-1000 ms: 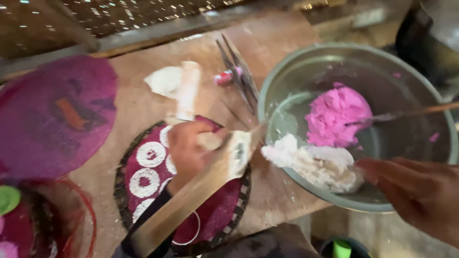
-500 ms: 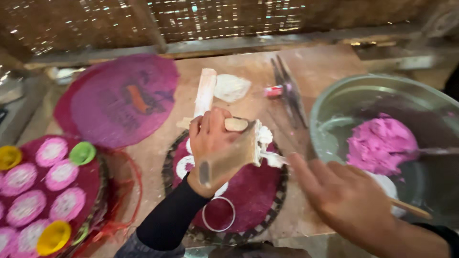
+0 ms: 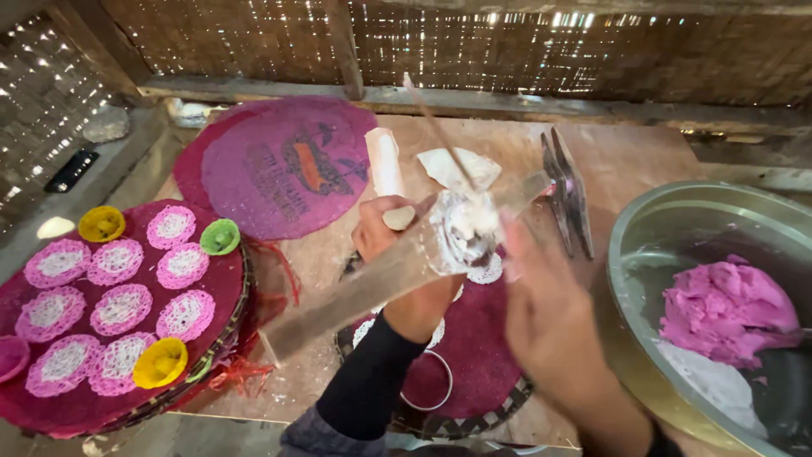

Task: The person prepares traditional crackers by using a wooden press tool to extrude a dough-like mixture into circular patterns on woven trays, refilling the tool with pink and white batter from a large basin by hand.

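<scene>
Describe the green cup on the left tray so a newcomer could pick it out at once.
Start at the round dark-red tray at the left, covered with pink-and-white lacy noodle rounds. At its upper right edge, nearest the big purple mat, sits the small green cup. The other little cups there are yellow; it is the only green one.

The left hand (image 3: 406, 254) is bare, its forearm in a tight black sleeve with a grey cuff layer nearer the elbow. The right hand (image 3: 550, 330) is bare too, a dark cuff edge at its wrist.
</scene>
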Demonstrator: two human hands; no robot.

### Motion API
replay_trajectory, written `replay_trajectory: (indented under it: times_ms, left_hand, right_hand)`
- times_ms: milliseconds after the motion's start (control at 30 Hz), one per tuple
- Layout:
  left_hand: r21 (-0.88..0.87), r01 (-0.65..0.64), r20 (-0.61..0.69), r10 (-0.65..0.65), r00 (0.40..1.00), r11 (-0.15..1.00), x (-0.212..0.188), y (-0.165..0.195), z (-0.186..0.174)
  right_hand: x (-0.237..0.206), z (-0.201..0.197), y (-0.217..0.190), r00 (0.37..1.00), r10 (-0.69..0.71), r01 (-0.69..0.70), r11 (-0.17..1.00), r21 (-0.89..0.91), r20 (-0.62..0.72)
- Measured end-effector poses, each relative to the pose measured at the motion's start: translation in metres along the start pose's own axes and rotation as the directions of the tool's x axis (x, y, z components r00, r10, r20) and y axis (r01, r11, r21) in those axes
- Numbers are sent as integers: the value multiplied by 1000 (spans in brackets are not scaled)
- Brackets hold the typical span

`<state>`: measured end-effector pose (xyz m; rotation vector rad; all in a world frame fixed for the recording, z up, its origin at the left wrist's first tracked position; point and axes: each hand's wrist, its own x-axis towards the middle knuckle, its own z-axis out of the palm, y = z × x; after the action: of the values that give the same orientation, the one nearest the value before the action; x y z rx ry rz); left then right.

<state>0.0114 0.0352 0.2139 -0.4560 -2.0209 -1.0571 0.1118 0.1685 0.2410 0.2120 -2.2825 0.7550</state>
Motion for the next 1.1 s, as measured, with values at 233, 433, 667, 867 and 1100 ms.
replay_trajectory:
  times_ms: [233, 433, 667, 867, 1100]
  left_hand:
    - [-51, 114, -110, -119, 987, 992, 9, -23, -6]
    - [-177, 108, -82, -124, 989, 978, 0, -22, -8]
    - [-31, -59, -11, 58, 998, 998, -14, 7, 10]
    - [-139, 43, -86, -55, 995, 989, -14, 1, 40]
    - [-679, 181, 27, -222, 975, 711, 3, -44, 10]
  right_hand:
    - [-53, 20, 2, 995, 47, -32, 983, -182, 84]
    - [-72, -24, 39, 990, 136, -131, 982, -136, 28]
    - [-95, -27, 65, 906, 423, -421, 903, -86, 8]
    - [-135, -60, 93, 891, 398, -387, 917, -94, 218]
    - [-149, -180, 183, 503, 851, -330, 349, -877, 150]
